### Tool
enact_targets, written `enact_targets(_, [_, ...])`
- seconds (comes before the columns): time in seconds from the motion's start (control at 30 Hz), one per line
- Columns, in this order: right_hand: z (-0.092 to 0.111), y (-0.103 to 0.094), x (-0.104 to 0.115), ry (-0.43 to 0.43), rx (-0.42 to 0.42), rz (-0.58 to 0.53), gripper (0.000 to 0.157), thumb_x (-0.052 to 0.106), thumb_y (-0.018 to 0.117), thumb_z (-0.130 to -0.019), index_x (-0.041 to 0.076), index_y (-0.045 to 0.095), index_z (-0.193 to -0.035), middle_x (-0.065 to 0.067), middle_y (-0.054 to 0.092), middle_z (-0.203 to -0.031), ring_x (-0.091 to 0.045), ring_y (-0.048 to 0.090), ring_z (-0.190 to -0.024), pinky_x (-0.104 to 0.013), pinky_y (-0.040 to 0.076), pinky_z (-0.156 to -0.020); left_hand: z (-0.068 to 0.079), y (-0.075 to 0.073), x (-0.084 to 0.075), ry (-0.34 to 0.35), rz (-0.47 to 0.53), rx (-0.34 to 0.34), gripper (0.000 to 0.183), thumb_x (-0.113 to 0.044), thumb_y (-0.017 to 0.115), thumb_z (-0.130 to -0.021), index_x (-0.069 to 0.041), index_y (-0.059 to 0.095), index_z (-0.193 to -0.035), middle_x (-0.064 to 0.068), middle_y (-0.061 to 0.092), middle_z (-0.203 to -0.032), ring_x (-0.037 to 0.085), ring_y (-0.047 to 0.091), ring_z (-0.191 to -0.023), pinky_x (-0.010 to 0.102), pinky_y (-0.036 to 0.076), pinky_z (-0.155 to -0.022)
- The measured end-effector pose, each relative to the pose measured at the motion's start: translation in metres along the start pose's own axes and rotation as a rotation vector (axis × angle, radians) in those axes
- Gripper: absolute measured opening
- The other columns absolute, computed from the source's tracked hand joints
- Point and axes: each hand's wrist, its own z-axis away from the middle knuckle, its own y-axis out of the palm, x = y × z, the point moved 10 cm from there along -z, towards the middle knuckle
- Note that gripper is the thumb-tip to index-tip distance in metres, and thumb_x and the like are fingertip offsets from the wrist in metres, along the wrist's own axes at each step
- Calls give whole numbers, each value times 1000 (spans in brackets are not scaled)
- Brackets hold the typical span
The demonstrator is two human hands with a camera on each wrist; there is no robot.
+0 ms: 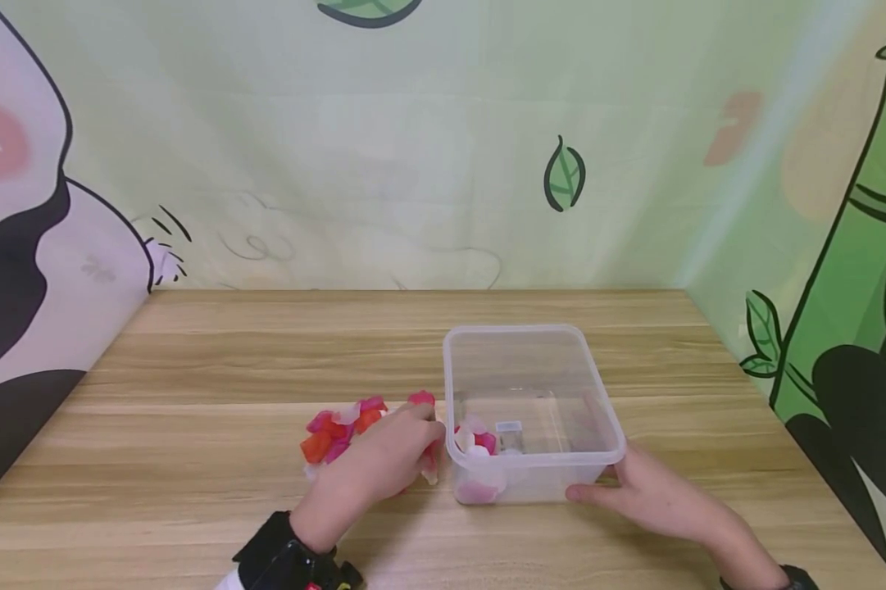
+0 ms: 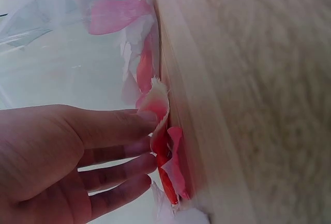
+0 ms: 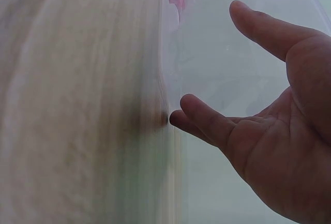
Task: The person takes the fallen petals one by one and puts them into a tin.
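Observation:
A loose pile of red, pink and white flower petals lies on the table, left of a clear plastic box. My left hand reaches down at the pile's right side, close to the box wall. In the left wrist view, the thumb and fingers of that left hand pinch a pale pink petal, with red petals beside it. Several petals lie inside the box at its left end. My right hand touches the box's right front corner, thumb and fingers spread, as the right wrist view shows.
The wooden table runs back to a printed cloth backdrop with leaves and panda figures. A small white label shows on the box. The box has no lid on it.

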Motion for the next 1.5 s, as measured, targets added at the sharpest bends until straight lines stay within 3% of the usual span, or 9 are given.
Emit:
enact_targets(0.2, [0,0,2,-11,1,8,107,28,78,-93,-1,1,-162,-20,57,-137,-22,64,-114,-36,54,-95,0,-1,0,3,11,-8,13,-6,83,-85,-11,71,-84,-1,54,-83,14,50,-75,23,49,-66])
enact_targets(0.5, [0,1,2,-18,-4,9,106,26,77,-94,-3,2,-162,-20,57,-137,-22,64,-114,-37,54,-94,1,-11,-3,39,6,-47,7,-7,81,-87,-8,74,-89,-1,57,-82,13,53,-70,23,52,-66])
enact_targets(0.77, [1,1,0,3,7,-18,107,27,78,-94,0,1,-162,-19,58,-137,-23,64,-114,-37,54,-94,2,-24,2,-17,74,-108,13,0,80,-85,-7,71,-87,-3,56,-78,13,52,-66,21,50,-61])
enact_targets(0.97, [1,1,0,6,8,-19,107,27,78,-93,-1,1,-162,-18,59,-136,-23,64,-114,-36,54,-94,3,-28,4,-32,81,-112,14,2,78,-87,-9,68,-86,-4,54,-74,12,51,-64,21,48,-59])
enact_targets(1.17, [1,1,1,3,11,-18,107,26,77,-94,-2,0,-162,-19,58,-136,-23,64,-114,-35,54,-94,6,-41,6,-10,54,-188,26,8,71,-87,-12,59,-76,-6,46,-66,12,46,-59,23,43,-54])
enact_targets(1.37, [1,1,3,-26,2,-11,105,26,77,-94,-2,3,-162,-19,56,-137,-19,62,-115,-36,54,-95,10,-56,16,-99,107,-254,15,7,77,-86,-6,71,-90,-4,54,-73,12,51,-64,22,49,-60])
enact_targets(1.5, [1,1,3,-31,-1,-6,104,25,77,-94,-2,4,-162,-19,56,-137,-19,62,-116,-37,54,-96,12,-67,22,-129,115,-340,16,9,74,-85,-6,68,-86,-2,55,-76,14,53,-65,23,50,-60])
